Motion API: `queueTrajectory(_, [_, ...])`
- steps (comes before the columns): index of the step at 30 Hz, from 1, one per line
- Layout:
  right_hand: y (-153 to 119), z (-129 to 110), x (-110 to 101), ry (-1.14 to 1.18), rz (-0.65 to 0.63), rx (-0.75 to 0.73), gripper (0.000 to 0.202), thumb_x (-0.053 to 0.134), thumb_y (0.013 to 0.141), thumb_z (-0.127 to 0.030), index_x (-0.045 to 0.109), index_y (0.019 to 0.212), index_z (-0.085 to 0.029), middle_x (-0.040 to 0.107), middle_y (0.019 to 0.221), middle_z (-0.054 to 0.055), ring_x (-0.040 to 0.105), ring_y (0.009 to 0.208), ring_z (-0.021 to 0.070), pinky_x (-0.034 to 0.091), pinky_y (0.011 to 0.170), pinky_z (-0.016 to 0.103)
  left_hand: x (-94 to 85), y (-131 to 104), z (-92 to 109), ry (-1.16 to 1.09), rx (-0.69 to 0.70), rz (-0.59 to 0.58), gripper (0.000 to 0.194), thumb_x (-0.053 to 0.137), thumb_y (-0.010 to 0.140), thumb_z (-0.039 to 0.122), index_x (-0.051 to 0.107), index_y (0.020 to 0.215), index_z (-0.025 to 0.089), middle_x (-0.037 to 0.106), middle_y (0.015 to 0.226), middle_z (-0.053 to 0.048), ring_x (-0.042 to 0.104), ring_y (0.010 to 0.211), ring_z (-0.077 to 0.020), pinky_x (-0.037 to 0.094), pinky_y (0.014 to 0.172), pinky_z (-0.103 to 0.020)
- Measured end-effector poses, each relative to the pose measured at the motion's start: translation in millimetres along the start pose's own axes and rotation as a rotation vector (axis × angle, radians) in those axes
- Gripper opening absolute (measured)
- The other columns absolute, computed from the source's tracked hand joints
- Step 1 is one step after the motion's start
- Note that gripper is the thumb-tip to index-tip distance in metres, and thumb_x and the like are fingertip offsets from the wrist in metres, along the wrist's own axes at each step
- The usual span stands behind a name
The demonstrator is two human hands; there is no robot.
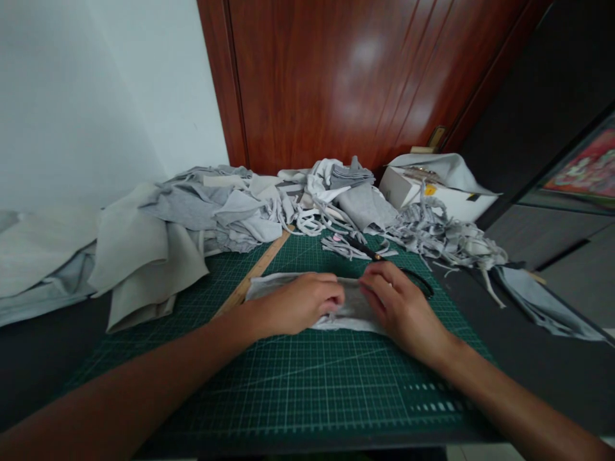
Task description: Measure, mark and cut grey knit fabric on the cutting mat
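A light grey strip of cloth (353,299) lies lengthwise on the green cutting mat (312,384), with both of my hands over it. My left hand (307,301) is closed on the middle of the strip, its fingers curled down onto the fabric. At the cloth's right part, my right hand (401,307) pinches the upper edge between thumb and fingers. The strip's right end is hidden under that hand. Just beyond it lie scissors (368,250) with dark handles, partly covered by my right hand. A wooden ruler (262,264) runs diagonally behind my left hand.
Grey and cream fabric pieces (206,205) are heaped along the back and left. Tangled cloth strips (446,230) lie at the right, before a white box (442,192). Small grey scraps (346,246) rest near the scissors. A wooden door (327,83) stands behind.
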State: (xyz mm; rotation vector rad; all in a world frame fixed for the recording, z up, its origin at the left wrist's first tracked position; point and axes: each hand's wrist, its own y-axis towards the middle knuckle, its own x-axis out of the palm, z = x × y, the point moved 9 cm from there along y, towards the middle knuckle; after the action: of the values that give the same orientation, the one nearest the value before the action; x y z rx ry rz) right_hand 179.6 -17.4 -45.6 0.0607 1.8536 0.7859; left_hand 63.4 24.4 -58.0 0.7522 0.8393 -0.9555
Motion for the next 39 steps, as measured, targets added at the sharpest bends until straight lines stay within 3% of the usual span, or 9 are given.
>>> queueTrajectory(4, [-1, -3, 22, 0.14, -0.202, 0.118, 0.008, 0.062, 0.1, -0.013, 0.068, 0.101, -0.019, 0.074, 0.091, 0.005, 0.07, 0.08, 0.0222, 0.055, 0.074, 0.034, 1.7, 10, -14, -0.027, -0.054, -0.034, 0.002, 0.073, 0.09, 0.017, 0.072, 0.091, 0.017, 0.062, 0.088, 0.0, 0.06, 0.08, -0.015, 0.041, 0.072, -0.026])
queueTrajectory(7, [-2, 4, 30, 0.154, -0.231, 0.197, 0.01, 0.077, 0.092, -0.02, 0.068, 0.096, -0.018, 0.071, 0.082, 0.003, 0.068, 0.073, 0.0225, 0.054, 0.069, 0.035, -0.3, 8, -20, 0.004, -0.045, -0.005, 0.018, 0.08, 0.087, 0.03, 0.074, 0.1, 0.019, 0.063, 0.098, -0.003, 0.062, 0.092, -0.019, 0.044, 0.08, -0.029])
queueTrajectory(11, [-6, 2, 27, 0.168, -0.187, 0.109, 0.03, 0.08, 0.09, -0.031, 0.068, 0.112, -0.014, 0.069, 0.109, 0.014, 0.066, 0.105, 0.0314, 0.057, 0.092, 0.048, -4.2, -2, -21, 0.008, -0.036, 0.045, 0.041, 0.083, 0.083, 0.045, 0.072, 0.114, 0.022, 0.062, 0.121, -0.007, 0.058, 0.116, -0.0257, 0.044, 0.099, -0.037])
queueTrajectory(17, [-13, 1, 32, 0.139, -0.31, 0.082, 0.066, 0.074, 0.093, -0.046, 0.053, 0.147, -0.015, 0.05, 0.147, 0.021, 0.047, 0.14, 0.0371, 0.045, 0.117, 0.058, -0.2, -14, -22, 0.11, -0.08, -0.025, 0.068, 0.08, 0.084, 0.052, 0.058, 0.141, 0.024, 0.057, 0.146, -0.009, 0.053, 0.132, -0.0305, 0.038, 0.111, -0.048])
queueTrajectory(22, [-21, 3, 40, 0.017, -0.372, 0.057, 0.078, 0.062, 0.099, -0.056, 0.041, 0.16, -0.013, 0.036, 0.166, 0.024, 0.031, 0.156, 0.0402, 0.034, 0.124, 0.062, 11.0, -22, -32, 0.23, -0.131, -0.124, 0.084, 0.062, 0.094, 0.064, 0.033, 0.162, 0.025, 0.033, 0.171, -0.01, 0.029, 0.157, -0.0317, 0.022, 0.126, -0.054])
queueTrajectory(25, [-24, 4, 46, -0.037, -0.395, 0.041, 0.083, 0.056, 0.101, -0.059, 0.03, 0.166, -0.014, 0.022, 0.174, 0.023, 0.016, 0.161, 0.0389, 0.024, 0.127, 0.065, 15.2, -25, -38, 0.27, -0.155, -0.171, 0.093, 0.052, 0.096, 0.071, 0.019, 0.167, 0.022, 0.019, 0.176, -0.01, 0.015, 0.163, -0.0295, 0.012, 0.13, -0.053])
queueTrajectory(28, [-25, 6, 49, -0.052, -0.41, 0.053, 0.084, 0.055, 0.102, -0.06, 0.028, 0.167, -0.015, 0.017, 0.175, 0.02, 0.01, 0.162, 0.037, 0.022, 0.128, 0.064, 12.6, -26, -40, 0.281, -0.153, -0.144, 0.102, 0.05, 0.092, 0.079, 0.016, 0.168, 0.02, 0.015, 0.176, -0.012, 0.013, 0.163, -0.0293, 0.006, 0.131, -0.051])
queueTrajectory(33, [-25, 7, 49, -0.062, -0.434, 0.048, 0.087, 0.053, 0.101, -0.063, 0.026, 0.168, -0.015, 0.012, 0.176, 0.02, 0.005, 0.162, 0.0365, 0.019, 0.128, 0.064, 10.3, -26, -41, 0.25, -0.15, -0.118, 0.121, 0.052, 0.078, 0.092, 0.016, 0.168, 0.019, 0.016, 0.175, -0.015, 0.014, 0.163, -0.0328, 0.003, 0.131, -0.053])
queueTrajectory(39, [-26, 10, 48, -0.052, -0.472, 0.054, 0.096, 0.053, 0.095, -0.075, 0.022, 0.169, -0.023, 0.003, 0.177, 0.017, 0.002, 0.162, 0.0405, 0.016, 0.128, 0.067, 8.0, -35, -44, 0.255, -0.171, -0.118, 0.13, 0.052, 0.072, 0.097, 0.015, 0.168, 0.018, 0.01, 0.175, -0.017, 0.01, 0.163, -0.0375, 0.005, 0.13, -0.059])
